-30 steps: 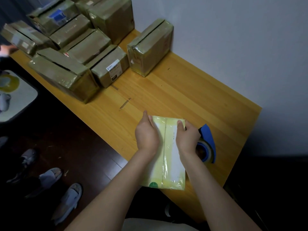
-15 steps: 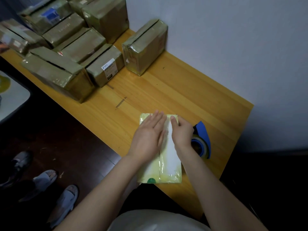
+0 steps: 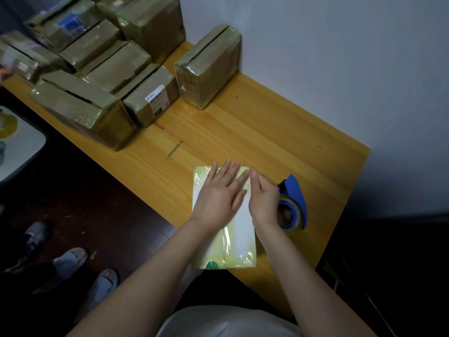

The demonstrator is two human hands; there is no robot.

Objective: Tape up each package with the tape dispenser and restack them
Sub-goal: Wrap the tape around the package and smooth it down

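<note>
Nearest the person, a flat pale yellow package (image 3: 239,244) wrapped in glossy clear tape lies on the wooden surface (image 3: 243,132). Its long axis runs straight away from the body, and its near left corner juts past the surface's edge. A taped seam runs down its middle. The left hand (image 3: 218,200) lies flat on the far half of the package, fingers straight and fanned out, pressing the wrap down on the left of the seam. The right hand (image 3: 263,203) rests on the right of the seam with its fingers straight and close together, their tips near the far edge; it holds nothing. The package thus sits directly under both hands. Just to its right lies the blue tape dispenser (image 3: 292,203) with its roll. It is close by the right wrist, though whether they touch I cannot tell. The right hand is plainly the nearer one for picking it up, should another strip be needed. Otherwise the package looks about ready to be lifted lengthwise and carried forward and left. Well apart, across bare wood, a single box (image 3: 209,66) stands by the wall (image 3: 340,69). Beyond and to its left sits the cluster of taped brown boxes (image 3: 104,69), some stacked.
</note>
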